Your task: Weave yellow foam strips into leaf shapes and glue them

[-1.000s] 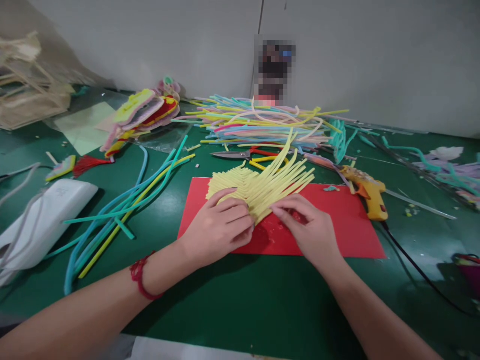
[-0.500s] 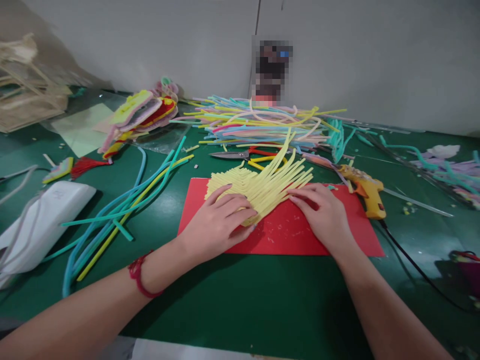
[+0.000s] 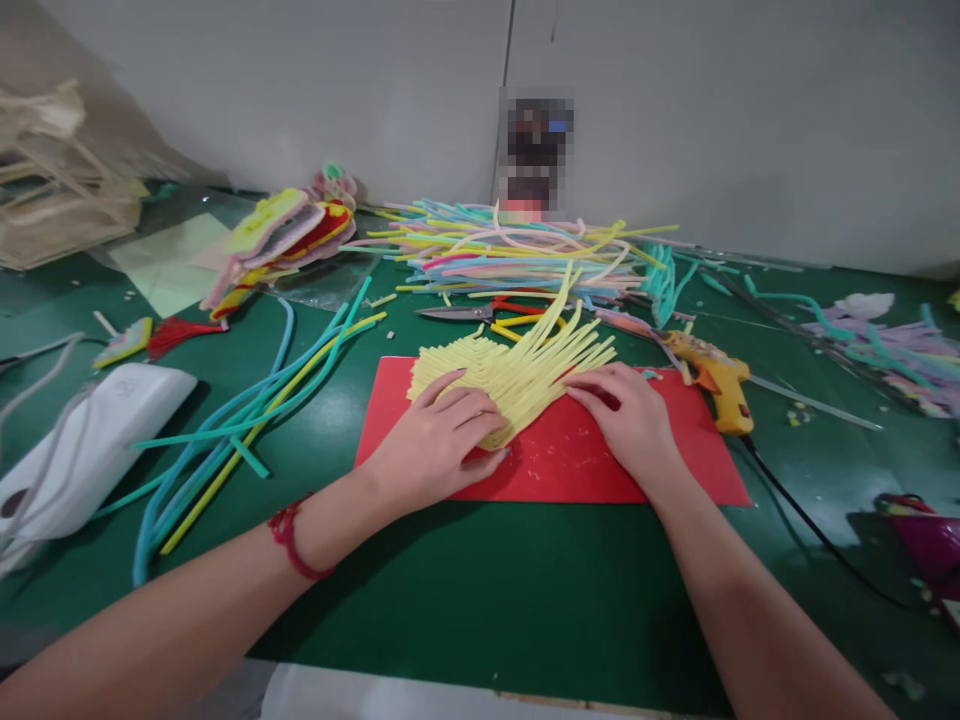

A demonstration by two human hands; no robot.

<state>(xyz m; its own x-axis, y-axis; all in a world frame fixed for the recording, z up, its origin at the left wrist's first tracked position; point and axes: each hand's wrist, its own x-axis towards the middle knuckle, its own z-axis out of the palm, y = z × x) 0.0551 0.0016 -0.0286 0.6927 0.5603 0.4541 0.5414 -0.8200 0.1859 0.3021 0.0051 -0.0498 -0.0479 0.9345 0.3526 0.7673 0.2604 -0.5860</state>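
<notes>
On a red board [image 3: 600,465] lies a leaf-like piece of pale yellow pipe cleaners [image 3: 525,385], tightly laid in a herringbone at its left, with loose ends fanning to the upper right. My left hand [image 3: 442,430], a red cord bracelet at its wrist, rests over the lower left of the piece with fingers apart and thumb low. At the right edge of the fan, my right hand [image 3: 626,415] pinches an outer pipe cleaner between thumb and fingers. The fingertips partly cover the strips there.
Scissors [image 3: 457,313] and a heap of coloured pipe cleaners [image 3: 525,250] lie behind the board. A yellow glue gun [image 3: 720,385] with a black cord sits at its right. Leftward are blue and yellow pipe cleaners [image 3: 277,390], a white power strip [image 3: 112,450] and a colourful fuzzy craft [image 3: 285,230].
The view has shifted slightly. Both hands keep nearly the same places on the yellow piece; the right hand has barely moved along its edge.
</notes>
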